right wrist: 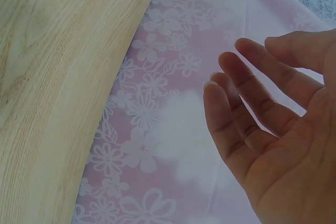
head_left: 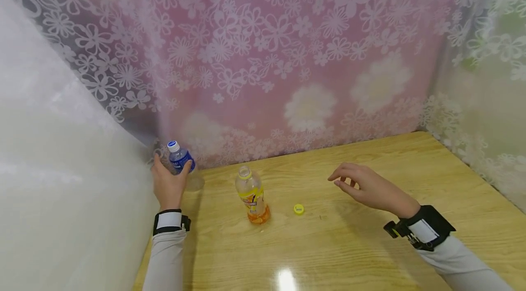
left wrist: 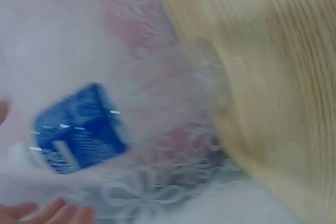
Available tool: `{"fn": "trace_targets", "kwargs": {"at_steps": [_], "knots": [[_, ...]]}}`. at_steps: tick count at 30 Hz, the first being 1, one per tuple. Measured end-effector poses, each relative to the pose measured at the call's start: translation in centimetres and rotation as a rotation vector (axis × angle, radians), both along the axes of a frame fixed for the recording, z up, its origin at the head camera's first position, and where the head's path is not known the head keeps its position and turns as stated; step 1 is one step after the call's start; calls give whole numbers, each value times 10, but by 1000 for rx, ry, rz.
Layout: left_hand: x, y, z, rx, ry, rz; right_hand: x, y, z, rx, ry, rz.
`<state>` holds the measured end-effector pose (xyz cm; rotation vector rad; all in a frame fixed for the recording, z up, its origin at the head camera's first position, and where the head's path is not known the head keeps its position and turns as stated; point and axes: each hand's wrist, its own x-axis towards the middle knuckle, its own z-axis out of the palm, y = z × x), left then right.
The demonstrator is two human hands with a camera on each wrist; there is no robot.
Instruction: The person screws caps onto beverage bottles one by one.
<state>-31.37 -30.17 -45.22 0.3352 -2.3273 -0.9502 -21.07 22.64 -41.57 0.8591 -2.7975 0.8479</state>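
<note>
A clear bottle (head_left: 179, 159) with a blue label (left wrist: 81, 128) and a white cap stands at the table's far left corner. My left hand (head_left: 169, 186) is spread around its near side, thumb to the right and fingers to the left. In the left wrist view a gap shows between the fingertips (left wrist: 52, 212) and the label. Over the right part of the table hovers my right hand (head_left: 367, 187), its fingers loosely bent and holding nothing. An uncapped bottle (head_left: 252, 197) with a yellow-orange label and a little orange liquid stands between the hands.
A yellow cap (head_left: 298, 209) lies on the wooden table (head_left: 328, 250), right of the uncapped bottle. Pink floral curtain (head_left: 263, 62) hangs along the back edge. A pale sheet (head_left: 74, 167) closes off the left, close beside my left arm, and another curtain (head_left: 485, 99) the right.
</note>
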Motion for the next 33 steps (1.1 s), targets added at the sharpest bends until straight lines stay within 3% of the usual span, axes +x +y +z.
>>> {"fn": "trace_targets", "kwargs": {"at_steps": [3,6,8,10,12,15,17,23,29,33], "knots": [[18,13,10,-30,195,-68,-2,-3,-1,-7,-3,-6],[38,38,19,-33,337,-270,-2,-4,-2,-4,-4,-16],[53,57,20,-3,340,-416,-2,-6,-2,-1,-2,-18],[69,77,20,21,265,-535,-2,-8,-2,2,9,-18],[81,96,17,18,171,-598,-3,-9,-2,1,19,-15],[90,120,10,-24,51,-638,-3,-12,-3,0,35,-11],[92,131,4,-51,14,-648,-3,-15,-4,-3,32,-2],[94,139,-10,-25,12,-650,-7,-26,-11,2,-11,14],[94,140,-9,-7,8,-659,-17,-36,-25,39,-28,37],[97,144,-1,4,33,-661,-27,-44,-43,109,-31,48]]}}
